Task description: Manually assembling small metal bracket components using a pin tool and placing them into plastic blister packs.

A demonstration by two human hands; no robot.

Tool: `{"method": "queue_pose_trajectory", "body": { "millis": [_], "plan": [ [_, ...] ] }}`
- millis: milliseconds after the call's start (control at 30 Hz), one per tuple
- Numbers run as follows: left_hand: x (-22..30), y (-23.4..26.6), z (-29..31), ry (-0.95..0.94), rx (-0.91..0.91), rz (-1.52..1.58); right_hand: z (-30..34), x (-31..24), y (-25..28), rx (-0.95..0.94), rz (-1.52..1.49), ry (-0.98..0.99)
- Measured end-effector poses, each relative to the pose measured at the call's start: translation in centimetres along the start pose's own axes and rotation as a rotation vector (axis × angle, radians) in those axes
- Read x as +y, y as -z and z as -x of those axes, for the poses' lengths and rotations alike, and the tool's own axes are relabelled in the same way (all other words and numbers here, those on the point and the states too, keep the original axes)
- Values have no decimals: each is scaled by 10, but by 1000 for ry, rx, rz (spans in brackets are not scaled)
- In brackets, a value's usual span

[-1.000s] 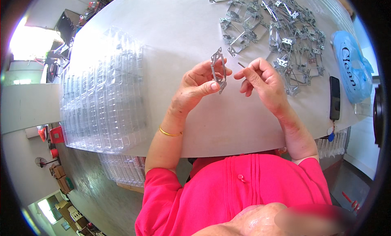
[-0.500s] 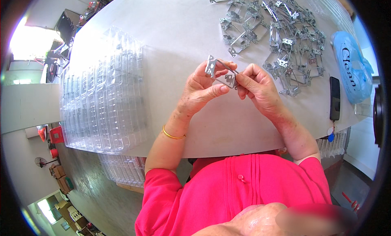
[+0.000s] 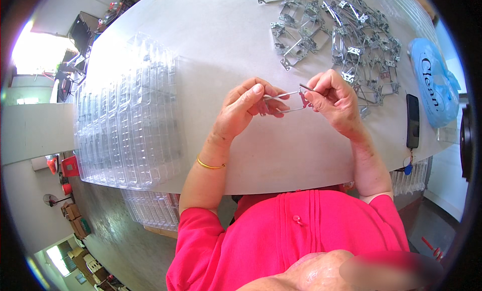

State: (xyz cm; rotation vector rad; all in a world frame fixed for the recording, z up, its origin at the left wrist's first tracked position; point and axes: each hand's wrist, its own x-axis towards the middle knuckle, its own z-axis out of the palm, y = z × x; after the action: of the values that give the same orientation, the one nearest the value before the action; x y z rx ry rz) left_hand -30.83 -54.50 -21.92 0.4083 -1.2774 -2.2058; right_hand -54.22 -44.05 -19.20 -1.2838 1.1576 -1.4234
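A small grey metal bracket (image 3: 304, 99), with end plates joined by thin rods, is held up between my two hands above the table. My left hand (image 3: 238, 110) grips its left end between thumb and fingers, which partly cover that plate. On the other end, the thumb and fingers of my right hand (image 3: 337, 106) pinch the right plate, seen nearly edge-on. Beyond my right hand lies a loose, tangled pile of similar metal brackets (image 3: 369, 55).
Stacked clear plastic trays (image 3: 128, 125) stand on the left of the pale table (image 3: 261, 160). To the right are a black phone (image 3: 412, 121) and a blue plastic bag (image 3: 436, 85). More clear trays (image 3: 150, 208) sit below the table's left front edge.
The bracket has been turned, so its left plate no longer faces up and the rods now run between my hands. My right hand has shifted slightly right.
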Motion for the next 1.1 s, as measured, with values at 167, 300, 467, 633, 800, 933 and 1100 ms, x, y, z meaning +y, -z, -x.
{"method": "queue_pose_trajectory", "body": {
  "millis": [167, 300, 467, 633, 800, 933, 1100],
  "plan": [
    [6, -10, 0, 197, 7, -130, 1, 1, 4, -77, 108, 50],
    [7, -14, 0, 352, -36, -32, 0, 0, 2, -90, 128, 92],
    [0, -9, 2, 314, -66, 20, 1, 1, -1, -54, 78, 38],
    [-3, -4, 0, 163, 51, 37, 1, 4, 2, 170, 243, 65],
    [-2, -2, 0, 152, 64, 35, 3, -4, -11, 108, 332, -1],
    [0, -5, -1, 166, 50, -17, 3, -5, -12, 90, 353, -25],
    [-1, -7, 0, 164, 48, -70, 4, -6, -12, 79, 364, -51]
  ]
}}
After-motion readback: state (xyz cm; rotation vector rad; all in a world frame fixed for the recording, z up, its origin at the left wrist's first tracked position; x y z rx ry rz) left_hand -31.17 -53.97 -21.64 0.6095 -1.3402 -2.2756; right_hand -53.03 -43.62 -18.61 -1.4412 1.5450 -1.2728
